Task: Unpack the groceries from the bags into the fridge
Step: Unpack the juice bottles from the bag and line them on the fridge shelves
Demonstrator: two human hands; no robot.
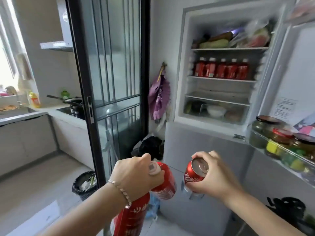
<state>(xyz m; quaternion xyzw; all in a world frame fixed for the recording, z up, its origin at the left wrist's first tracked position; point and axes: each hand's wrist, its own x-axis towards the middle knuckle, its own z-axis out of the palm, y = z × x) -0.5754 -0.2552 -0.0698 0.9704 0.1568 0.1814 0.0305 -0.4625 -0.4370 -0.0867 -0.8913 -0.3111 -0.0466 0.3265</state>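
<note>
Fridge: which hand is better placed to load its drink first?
Right, probably. The right hand grips one red can nearer the open fridge; the left hand clutches red bottles farther left.

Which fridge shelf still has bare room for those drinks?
The third shelf, between the row of red bottles above and the drawer below, looks bare. The top shelf is packed with produce; the door rack is full of jars.

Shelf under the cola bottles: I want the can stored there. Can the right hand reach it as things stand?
Probably yes. The fridge door stands open, the shelf looks bare, and nothing lies between it and the right hand gripping the can.
</note>
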